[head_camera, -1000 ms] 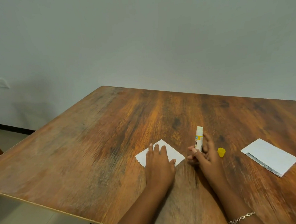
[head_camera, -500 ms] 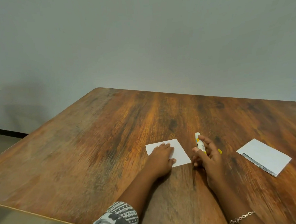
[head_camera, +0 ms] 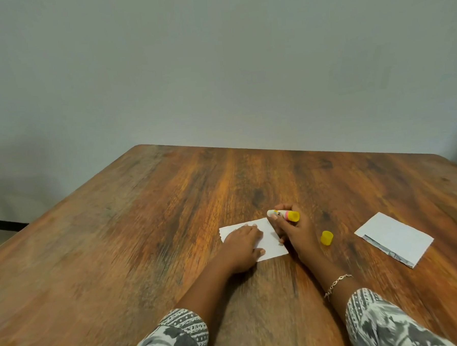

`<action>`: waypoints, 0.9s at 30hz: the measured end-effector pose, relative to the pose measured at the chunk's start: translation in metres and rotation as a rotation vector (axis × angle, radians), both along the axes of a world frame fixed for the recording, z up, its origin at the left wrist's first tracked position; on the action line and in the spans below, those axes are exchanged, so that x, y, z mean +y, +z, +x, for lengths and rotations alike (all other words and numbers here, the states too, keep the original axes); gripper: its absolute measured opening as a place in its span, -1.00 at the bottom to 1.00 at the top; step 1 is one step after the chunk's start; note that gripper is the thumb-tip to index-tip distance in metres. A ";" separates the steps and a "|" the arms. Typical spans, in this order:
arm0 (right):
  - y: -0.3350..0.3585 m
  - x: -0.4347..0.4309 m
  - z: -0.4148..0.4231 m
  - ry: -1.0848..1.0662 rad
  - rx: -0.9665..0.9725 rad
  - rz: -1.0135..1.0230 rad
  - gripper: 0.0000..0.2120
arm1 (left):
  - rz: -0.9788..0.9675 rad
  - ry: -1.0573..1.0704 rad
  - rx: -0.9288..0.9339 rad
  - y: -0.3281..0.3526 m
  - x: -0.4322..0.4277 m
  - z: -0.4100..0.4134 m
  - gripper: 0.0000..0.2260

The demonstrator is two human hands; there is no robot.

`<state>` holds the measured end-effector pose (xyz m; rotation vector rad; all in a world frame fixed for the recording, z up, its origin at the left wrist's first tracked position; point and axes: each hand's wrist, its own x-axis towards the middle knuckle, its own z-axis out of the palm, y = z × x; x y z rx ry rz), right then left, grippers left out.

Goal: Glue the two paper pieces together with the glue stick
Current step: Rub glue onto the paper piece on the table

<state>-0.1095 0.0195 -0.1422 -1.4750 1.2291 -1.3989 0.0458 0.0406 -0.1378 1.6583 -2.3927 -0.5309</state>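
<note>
Glue stick (head_camera: 283,215) lies nearly level in the right hand (head_camera: 295,234), its white tip pointing left over the far right corner of the nearer paper piece (head_camera: 269,246) and its yellow base pointing right. The fingers curl around the barrel. The barrel's label shows yellow and pink bands with a dark mark that may be a letter, though the print is too small to read.

The left hand (head_camera: 241,245) rests flat on the same white sheet, fingers straight and spread, palm down on its left half. The yellow cap (head_camera: 327,237) stands by itself on the wooden table (head_camera: 172,228), just right of the right hand. The second paper piece (head_camera: 395,238) lies well apart further right, white on top with a grey printed strip along its near edge. A thin chain bracelet (head_camera: 336,283) circles the right wrist, and grey-and-white patterned sleeves (head_camera: 383,323) cover both forearms.
</note>
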 end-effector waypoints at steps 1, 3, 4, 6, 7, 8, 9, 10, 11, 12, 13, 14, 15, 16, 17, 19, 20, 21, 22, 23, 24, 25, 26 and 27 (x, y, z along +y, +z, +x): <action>-0.001 -0.003 0.000 -0.021 0.029 -0.012 -0.95 | 0.000 0.006 0.002 0.000 0.000 0.000 -0.55; -0.002 -0.009 -0.001 -0.040 0.062 -0.011 -0.96 | 0.006 0.018 0.012 0.000 0.000 -0.001 -0.55; -0.002 -0.011 -0.001 -0.038 0.075 -0.006 -0.93 | 0.009 0.020 0.015 -0.001 0.000 -0.001 -0.55; -0.003 -0.015 -0.002 -0.012 0.101 0.004 -0.89 | 0.011 0.018 0.018 -0.001 -0.001 -0.001 -0.56; -0.003 -0.017 -0.002 -0.003 0.113 0.008 -0.89 | 0.012 0.018 0.021 -0.001 -0.001 -0.001 -0.56; -0.004 -0.019 -0.002 0.000 0.124 0.010 -0.89 | 0.014 0.018 0.025 -0.001 -0.001 -0.001 -0.55; -0.004 -0.020 -0.002 -0.006 0.134 0.012 -0.91 | 0.016 0.018 0.029 -0.001 -0.001 -0.001 -0.55; -0.004 -0.021 -0.002 -0.013 0.146 0.008 -0.92 | 0.018 0.018 0.033 -0.002 -0.001 -0.001 -0.55; -0.004 -0.022 -0.002 -0.019 0.162 0.000 -0.93 | 0.020 0.018 0.037 -0.003 -0.001 -0.001 -0.55; -0.005 -0.023 -0.002 -0.020 0.180 -0.008 -0.92 | 0.021 0.019 0.040 -0.003 -0.001 -0.001 -0.54; -0.005 -0.025 -0.001 -0.021 0.194 -0.014 -0.92 | 0.022 0.021 0.043 -0.004 -0.001 -0.001 -0.54; -0.005 -0.026 -0.001 -0.022 0.200 -0.014 -0.93 | 0.022 0.022 0.043 -0.004 -0.002 -0.001 -0.54; -0.005 -0.027 -0.001 -0.023 0.200 -0.010 -0.93 | 0.024 0.021 0.041 -0.004 -0.002 -0.001 -0.54; -0.005 -0.028 -0.001 -0.024 0.204 -0.008 -0.93 | 0.025 0.019 0.038 -0.004 -0.003 -0.001 -0.53; -0.006 -0.028 -0.002 -0.023 0.216 -0.011 -0.93 | 0.027 0.018 0.036 -0.005 -0.003 0.000 -0.53; -0.006 -0.029 -0.002 -0.019 0.240 -0.021 -0.92 | 0.029 0.019 0.036 -0.005 -0.004 0.000 -0.54; -0.007 -0.029 -0.001 -0.017 0.243 -0.023 -0.93 | 0.030 0.018 0.038 -0.005 -0.003 0.000 -0.54; -0.007 -0.029 -0.001 -0.018 0.243 -0.021 -0.93 | 0.030 0.018 0.039 -0.005 -0.003 0.000 -0.54; -0.007 -0.028 -0.001 -0.022 0.245 -0.019 -0.93 | 0.031 0.017 0.039 -0.005 -0.003 0.000 -0.54; -0.008 -0.028 -0.001 -0.024 0.249 -0.019 -0.92 | 0.031 0.016 0.038 -0.005 -0.003 0.000 -0.53; -0.008 -0.028 -0.001 -0.023 0.254 -0.021 -0.92 | 0.031 0.015 0.037 -0.005 -0.003 0.000 -0.54; -0.007 -0.028 -0.001 -0.019 0.258 -0.024 -0.92 | 0.030 0.015 0.035 -0.004 -0.003 0.000 -0.54; -0.007 -0.028 -0.001 -0.014 0.259 -0.029 -0.92 | 0.030 0.015 0.034 -0.003 -0.002 0.000 -0.53; -0.007 -0.028 -0.001 -0.010 0.259 -0.033 -0.91 | 0.031 0.015 0.032 -0.003 -0.002 0.000 -0.53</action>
